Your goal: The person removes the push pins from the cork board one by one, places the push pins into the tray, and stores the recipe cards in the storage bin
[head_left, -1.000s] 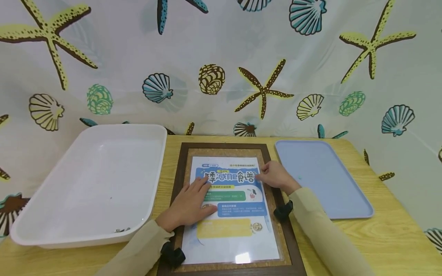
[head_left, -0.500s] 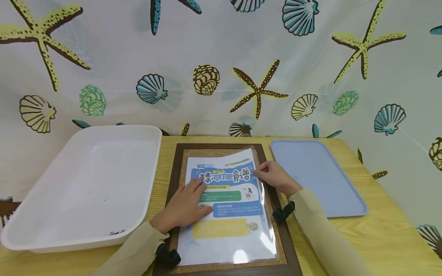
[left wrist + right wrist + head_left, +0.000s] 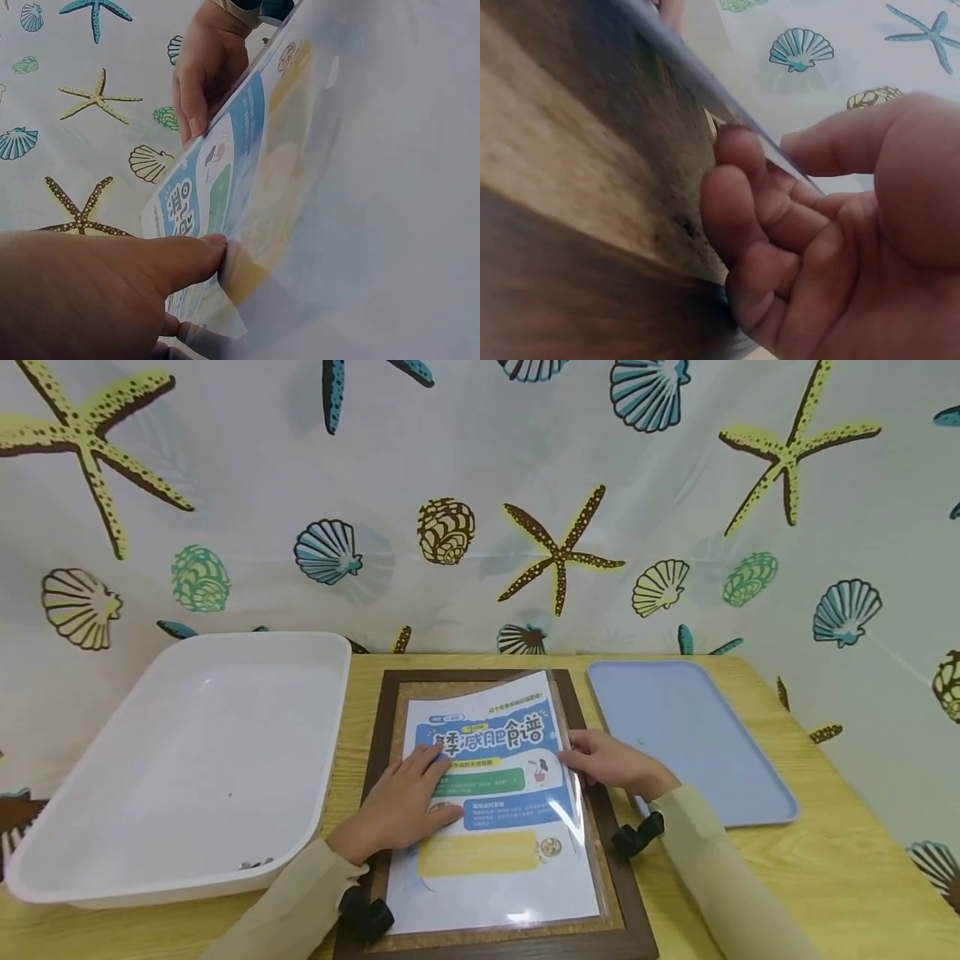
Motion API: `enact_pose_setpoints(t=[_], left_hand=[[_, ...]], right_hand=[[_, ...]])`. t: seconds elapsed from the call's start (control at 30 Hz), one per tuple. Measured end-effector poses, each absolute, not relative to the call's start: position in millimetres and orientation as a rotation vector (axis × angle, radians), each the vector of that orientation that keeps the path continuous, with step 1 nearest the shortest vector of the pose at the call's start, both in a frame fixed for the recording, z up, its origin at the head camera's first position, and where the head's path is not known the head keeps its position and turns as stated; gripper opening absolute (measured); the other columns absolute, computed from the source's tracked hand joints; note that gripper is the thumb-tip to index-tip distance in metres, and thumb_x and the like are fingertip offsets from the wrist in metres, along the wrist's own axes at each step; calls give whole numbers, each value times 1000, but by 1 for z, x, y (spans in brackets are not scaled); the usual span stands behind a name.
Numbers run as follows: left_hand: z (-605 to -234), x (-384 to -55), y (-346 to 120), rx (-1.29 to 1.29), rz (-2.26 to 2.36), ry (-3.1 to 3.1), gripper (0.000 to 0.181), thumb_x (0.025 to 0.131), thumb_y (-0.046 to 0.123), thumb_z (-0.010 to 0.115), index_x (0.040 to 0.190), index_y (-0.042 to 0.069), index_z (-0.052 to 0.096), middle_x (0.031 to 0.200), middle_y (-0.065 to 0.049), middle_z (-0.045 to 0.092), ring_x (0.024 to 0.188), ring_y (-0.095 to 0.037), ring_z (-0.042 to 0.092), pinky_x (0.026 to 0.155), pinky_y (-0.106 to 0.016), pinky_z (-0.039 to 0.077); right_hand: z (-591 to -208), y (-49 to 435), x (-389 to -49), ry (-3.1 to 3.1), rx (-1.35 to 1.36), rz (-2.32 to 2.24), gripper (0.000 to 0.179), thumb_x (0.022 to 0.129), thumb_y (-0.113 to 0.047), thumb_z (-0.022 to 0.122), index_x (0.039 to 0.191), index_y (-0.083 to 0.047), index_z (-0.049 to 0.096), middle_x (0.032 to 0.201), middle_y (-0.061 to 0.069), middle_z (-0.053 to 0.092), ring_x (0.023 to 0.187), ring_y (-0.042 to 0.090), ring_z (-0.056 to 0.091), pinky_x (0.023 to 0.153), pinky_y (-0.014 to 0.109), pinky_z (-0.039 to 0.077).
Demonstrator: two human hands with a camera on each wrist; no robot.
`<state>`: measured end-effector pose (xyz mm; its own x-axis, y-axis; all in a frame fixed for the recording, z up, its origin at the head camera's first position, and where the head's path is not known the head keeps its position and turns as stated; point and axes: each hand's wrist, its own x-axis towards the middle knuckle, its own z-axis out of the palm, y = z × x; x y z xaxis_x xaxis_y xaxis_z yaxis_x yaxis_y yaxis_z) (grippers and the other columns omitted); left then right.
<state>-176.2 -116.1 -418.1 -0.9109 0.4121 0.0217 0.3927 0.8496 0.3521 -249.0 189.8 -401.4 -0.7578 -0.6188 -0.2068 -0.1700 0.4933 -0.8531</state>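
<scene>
A printed poster in clear plastic [image 3: 487, 889] lies over a cork board with a dark brown frame [image 3: 637, 910]. Its upper right part is lifted and bent up from the cork. My left hand [image 3: 401, 802] rests on the poster's left side, fingers spread and fairly straight. In the left wrist view the thumb [image 3: 191, 259] lies on the plastic surface. My right hand [image 3: 618, 764] pinches the poster's right edge, with the thumb [image 3: 840, 142] on the printed side and curled fingers [image 3: 727, 210] behind it, above the cork.
A large white tub [image 3: 333, 760] stands left of the board, with small metallic bits [image 3: 257, 864] near its front corner. To the right lies a light blue tray [image 3: 682, 727]. A patterned cloth [image 3: 405, 443] hangs behind the wooden table [image 3: 817, 835].
The poster's upper right part has risen off the board and bent upward. My right hand has slid down along the right edge, while the left hand has stayed on the left side.
</scene>
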Motion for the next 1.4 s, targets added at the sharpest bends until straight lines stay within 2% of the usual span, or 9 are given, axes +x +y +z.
enact_pose_setpoints(t=[0.13,0.3,0.47,0.77,0.97,1.07,1.17,1.27,1.4], left_hand=[[-419,-175,-117,634,550,2963,68,91,42,61,140,-1,45,151,-22,34,141,-44,28,110,-64,25],[-419,-174,-117,638,542,2960,67,91,42,62,139,-2,46,151,-22,34,141,-44,28,110,-64,25],[-414,-173,-112,609,534,2965,66,91,40,62,139,-1,46,151,-22,35,140,-44,30,108,-64,27],[-400,-170,-111,365,552,3082,45,102,24,42,137,-3,46,147,-30,33,137,-49,30,105,-62,34],[-396,-174,-120,195,501,3175,48,101,23,44,138,-8,41,145,-36,30,133,-50,33,103,-63,35],[-393,-175,-123,150,478,3239,46,99,22,48,133,-8,45,132,-36,45,121,-50,44,96,-63,39],[-390,-174,-122,129,460,3264,41,97,22,51,124,-9,52,107,-28,59,100,-42,54,82,-55,45],[-388,-175,-120,129,556,3238,36,98,20,50,117,-10,54,84,-19,61,76,-30,56,63,-40,47],[-384,-177,-120,104,724,3156,40,100,18,47,127,-12,46,71,-13,57,56,-19,53,45,-28,38]], right_hand=[[-404,189,-242,2226,-728,-1173,37,102,-13,42,135,4,47,97,13,71,58,12,51,53,23,40],[-407,188,-232,2272,-822,-1189,37,103,-9,38,136,7,37,83,14,71,45,10,49,46,25,44],[-407,189,-227,2266,-816,-1287,37,103,-5,34,138,6,27,73,16,69,41,11,49,42,29,46],[-405,190,-231,2122,-763,-1566,42,105,-8,33,145,-1,27,88,20,70,43,10,50,40,24,42],[-404,195,-236,2016,-753,-1679,45,106,-11,32,149,-4,24,92,9,71,47,9,53,41,22,41],[-404,199,-239,1976,-731,-1735,46,106,-14,32,150,-5,22,95,3,71,52,9,58,42,21,42],[-404,204,-241,1917,-721,-1787,46,107,-13,29,150,-3,18,96,1,72,54,9,60,42,20,42],[-403,206,-242,1893,-705,-1803,48,107,-12,26,152,-4,13,96,-1,73,53,7,60,43,19,42],[-402,205,-241,1903,-688,-1807,49,107,-11,26,154,-7,12,97,-1,73,57,9,63,43,20,43]])
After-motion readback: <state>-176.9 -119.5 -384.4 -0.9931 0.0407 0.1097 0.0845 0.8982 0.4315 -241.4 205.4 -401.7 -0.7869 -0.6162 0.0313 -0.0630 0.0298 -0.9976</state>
